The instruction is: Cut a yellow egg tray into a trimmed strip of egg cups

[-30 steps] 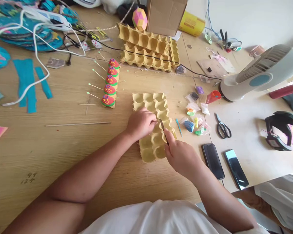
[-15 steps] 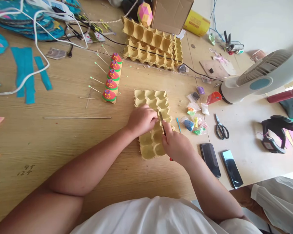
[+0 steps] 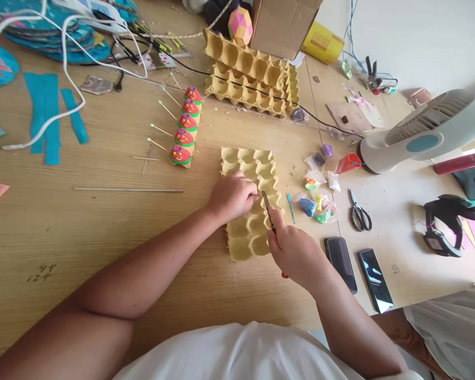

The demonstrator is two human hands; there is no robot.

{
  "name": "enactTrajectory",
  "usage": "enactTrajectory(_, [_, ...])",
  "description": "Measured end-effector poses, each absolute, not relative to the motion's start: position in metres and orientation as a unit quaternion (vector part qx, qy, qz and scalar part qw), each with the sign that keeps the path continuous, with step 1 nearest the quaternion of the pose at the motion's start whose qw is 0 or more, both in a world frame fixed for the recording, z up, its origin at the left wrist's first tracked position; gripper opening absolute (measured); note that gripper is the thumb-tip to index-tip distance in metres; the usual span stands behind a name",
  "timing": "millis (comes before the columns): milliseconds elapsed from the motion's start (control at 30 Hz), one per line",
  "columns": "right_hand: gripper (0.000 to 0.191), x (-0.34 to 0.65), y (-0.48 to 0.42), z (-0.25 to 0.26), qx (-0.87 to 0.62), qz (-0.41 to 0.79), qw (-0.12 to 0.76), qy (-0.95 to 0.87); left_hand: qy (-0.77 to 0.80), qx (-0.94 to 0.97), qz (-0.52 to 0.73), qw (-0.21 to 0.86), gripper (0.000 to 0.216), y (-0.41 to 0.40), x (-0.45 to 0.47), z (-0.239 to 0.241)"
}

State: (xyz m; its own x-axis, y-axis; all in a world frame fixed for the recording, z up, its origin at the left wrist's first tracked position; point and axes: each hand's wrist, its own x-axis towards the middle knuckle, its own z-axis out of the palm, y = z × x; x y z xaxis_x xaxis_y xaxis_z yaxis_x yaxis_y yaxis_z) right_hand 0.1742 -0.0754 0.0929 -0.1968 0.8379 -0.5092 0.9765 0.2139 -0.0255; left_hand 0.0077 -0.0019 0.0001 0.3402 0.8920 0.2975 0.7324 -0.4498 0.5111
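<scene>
- Your egg tray (image 3: 245,158) is moulded paper pulp, pale yellow and matt, with a rough fibrous skin. It is a grid of round cups with pointed peaks between them.
- It lies flat on the wooden table (image 3: 103,237), straight ahead of you in the middle. Its near end has a ragged edge.
- Your left hand (image 3: 233,196) sits on the tray's left side with the fingers curled in tight, gripping a ridge just beside the blade.
- Your right hand (image 3: 295,250) is closed round a craft knife (image 3: 266,203). The thin grey blade slants up and touches the tray between two cups, and a red tip of the handle shows below your palm.
- Left of the tray stands a row of painted cups (image 3: 185,132), glossy red and green domes with thin sticks pointing out of them.
- A long wooden skewer (image 3: 129,189) lies flat, well to the left.
- Behind, a stack of egg trays (image 3: 253,79) rests against a cardboard box (image 3: 285,21), with a black cable running across it.
- Just right of the tray sit small crinkled bags of coloured clay (image 3: 314,198), then scissors (image 3: 359,214).
- Two dark glossy phones (image 3: 340,256) lie close to your right wrist.
- A white fan (image 3: 427,132) lies on the far right.
</scene>
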Motion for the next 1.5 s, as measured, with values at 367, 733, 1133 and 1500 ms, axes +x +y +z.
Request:
enactTrajectory(367, [0.057,0.174,-0.079,0.087,0.59,-0.134,0.224,0.764,0.504,0.809,0.265,0.146,0.019,-0.003,0.008,0.002])
enactTrajectory(733, [0.056,0.171,-0.079,0.091,0.594,-0.15,0.218,0.76,0.5,0.808,0.27,0.157,0.019,-0.002,0.008,0.002])
enactTrajectory(1133, [0.057,0.171,-0.074,0.089,0.594,-0.153,0.21,0.761,0.495,0.812,0.271,0.152,0.019,-0.003,0.008,0.002])
enactTrajectory(1500, [0.056,0.173,-0.081,0.09,0.583,-0.134,0.223,0.77,0.497,0.812,0.266,0.155,0.019,-0.002,0.008,0.002])
